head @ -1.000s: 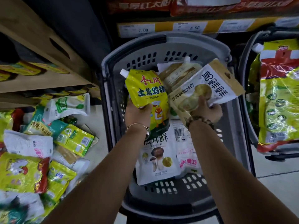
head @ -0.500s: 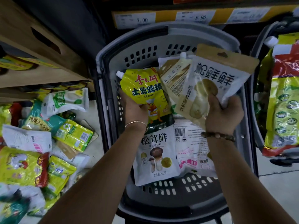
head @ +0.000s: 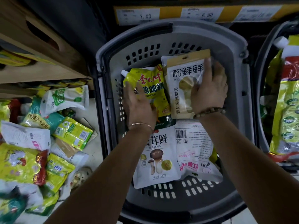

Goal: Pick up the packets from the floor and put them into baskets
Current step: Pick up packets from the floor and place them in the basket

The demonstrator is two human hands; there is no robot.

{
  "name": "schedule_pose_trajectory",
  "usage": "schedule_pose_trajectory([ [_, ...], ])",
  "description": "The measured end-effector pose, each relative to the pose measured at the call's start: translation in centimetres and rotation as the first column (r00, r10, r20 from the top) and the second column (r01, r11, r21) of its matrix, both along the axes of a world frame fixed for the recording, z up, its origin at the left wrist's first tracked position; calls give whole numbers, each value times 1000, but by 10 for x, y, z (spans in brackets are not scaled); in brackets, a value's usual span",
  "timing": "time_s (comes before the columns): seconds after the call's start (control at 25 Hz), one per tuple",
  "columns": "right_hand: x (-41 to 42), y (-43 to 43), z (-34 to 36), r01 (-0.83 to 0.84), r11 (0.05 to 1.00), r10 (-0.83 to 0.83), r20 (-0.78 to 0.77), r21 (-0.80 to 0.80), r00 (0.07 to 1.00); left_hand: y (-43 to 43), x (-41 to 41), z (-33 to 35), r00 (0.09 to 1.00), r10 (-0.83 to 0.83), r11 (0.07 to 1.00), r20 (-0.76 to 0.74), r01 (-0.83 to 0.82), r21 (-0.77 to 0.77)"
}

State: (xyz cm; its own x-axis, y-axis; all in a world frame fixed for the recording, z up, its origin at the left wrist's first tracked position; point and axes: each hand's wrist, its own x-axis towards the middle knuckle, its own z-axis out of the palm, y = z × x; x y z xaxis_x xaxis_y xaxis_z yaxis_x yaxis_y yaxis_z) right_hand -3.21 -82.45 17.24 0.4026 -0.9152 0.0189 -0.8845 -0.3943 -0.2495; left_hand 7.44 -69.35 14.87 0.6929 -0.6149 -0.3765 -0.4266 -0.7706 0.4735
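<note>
A grey plastic basket (head: 176,33) stands on the floor in front of me. At its far end a yellow spouted pouch (head: 150,81) lies flat, with my left hand (head: 139,104) resting on it, fingers spread. Beside it lies a white and tan mushroom seasoning packet (head: 182,88), and my right hand (head: 208,89) presses on its right side with straight fingers. Nearer to me the basket holds a white mushroom packet (head: 157,159) and a white packet with pink print (head: 195,152). Several packets (head: 40,143) lie in a heap on the floor at the left.
A second basket (head: 262,88) at the right holds yellow and red packets (head: 286,101). A wooden shelf unit (head: 37,59) stands at the left. A shelf edge with price labels (head: 145,16) runs behind the baskets.
Both hands went down into the basket and laid the yellow pouch and the tan-topped packets flat at its far end. Their grips have loosened to flat fingers.
</note>
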Motion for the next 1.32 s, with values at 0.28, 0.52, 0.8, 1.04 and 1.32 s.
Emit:
schedule_pose_trajectory([
  [0.28,-25,-15,-24,-128,907,261,-299,400,918,-15,10,-17,930,-275,885,-242,344,316],
  [0.52,-35,23,-42,-42,931,164,-312,363,936,-14,19,-31,909,-349,866,-230,406,293],
  [0.8,-29,21,-41,-4,925,135,-321,380,937,-20,20,-22,915,-327,857,-237,393,333],
  [1.04,-20,48,-3,46,932,57,-271,360,961,6,22,35,932,-361,928,-27,362,93],
  [1.32,22,115,64,-134,924,138,14,359,990,90,39,103,979,-200,939,31,201,-280],
])
